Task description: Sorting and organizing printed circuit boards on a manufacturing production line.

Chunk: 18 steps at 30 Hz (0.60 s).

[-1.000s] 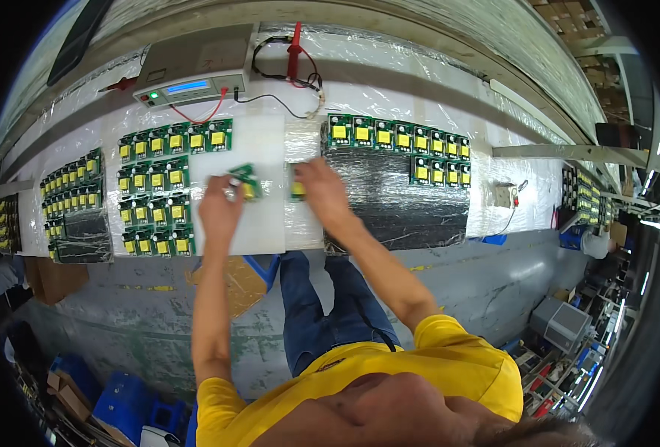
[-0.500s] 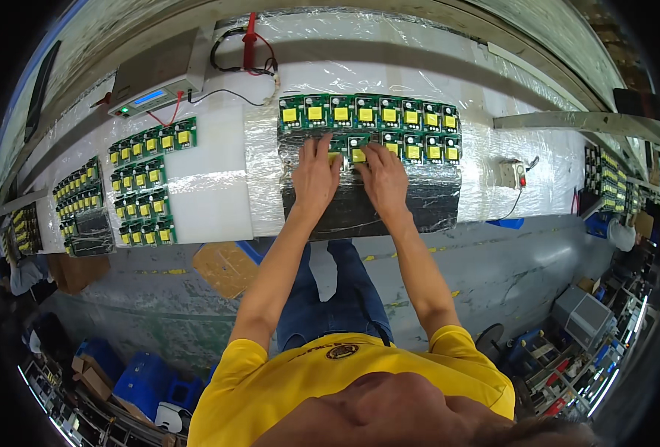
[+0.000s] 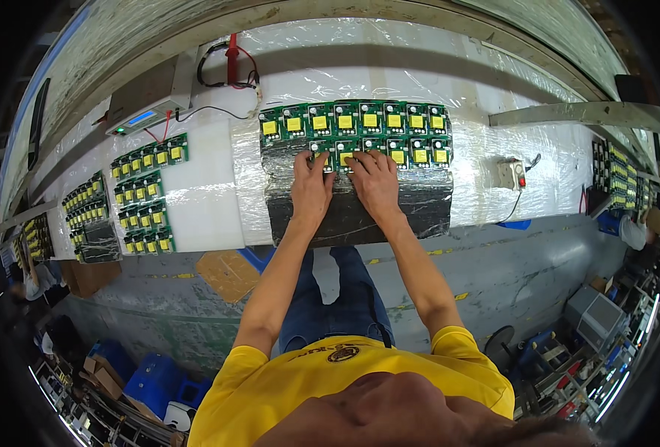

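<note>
Both hands at the left end of the lower row of boards

At the centre of the frame, the left hand (image 3: 311, 192) rests its bent fingers around the leftmost circuit board (image 3: 321, 147) of the lower row, thumb pointing inward. The right hand (image 3: 377, 190) bends over the next boards, its fingertips near the second circuit board (image 3: 345, 158). Neither hand lies flat; whether the fingers pinch the boards or only touch them, I cannot tell.

The boards sit yellow blocks upward on a black mat (image 3: 360, 214) on the bench (image 3: 523, 78), just below the upper row of boards (image 3: 344, 119). That row looks like a good guide for spacing and line. Handling here seems best done by the green edges, with light, even pressure from both sides, so the tall parts are not bent. Sliding one board hard against its neighbour could shift the whole row or scrape parts, so small nudges look safer. The film over the mat appears wrinkled, and an edge might catch on it; lifting slightly would suit better than dragging.
</note>
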### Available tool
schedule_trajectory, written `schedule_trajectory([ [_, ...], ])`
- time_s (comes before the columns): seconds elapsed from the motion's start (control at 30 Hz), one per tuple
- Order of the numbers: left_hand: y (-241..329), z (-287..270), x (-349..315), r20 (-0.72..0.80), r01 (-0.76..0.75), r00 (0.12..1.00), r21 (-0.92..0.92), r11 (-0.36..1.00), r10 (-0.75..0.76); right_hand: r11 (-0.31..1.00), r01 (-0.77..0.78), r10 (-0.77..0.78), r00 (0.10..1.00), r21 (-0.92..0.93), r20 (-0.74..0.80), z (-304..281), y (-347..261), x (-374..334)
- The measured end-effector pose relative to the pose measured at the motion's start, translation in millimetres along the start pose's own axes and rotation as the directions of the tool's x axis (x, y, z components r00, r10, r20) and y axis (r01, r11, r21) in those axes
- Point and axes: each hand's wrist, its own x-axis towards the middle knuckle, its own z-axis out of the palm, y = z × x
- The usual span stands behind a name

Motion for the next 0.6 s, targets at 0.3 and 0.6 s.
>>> schedule_trajectory([
  [0.3,-6.8,1.8,-8.2,0.046,0.096,0.994,-0.022,0.995,-0.095,0.998,-0.036,0.033,0.998,0.050,0.058,4.4,-9.0,-2.2],
  [0.6,-53.2,-79.9,-58.9,-0.174,0.203,0.959,-0.121,0.972,-0.222,0.960,-0.023,0.019,1.000,0.279,0.015,16.8,-120.4,18.2],
])
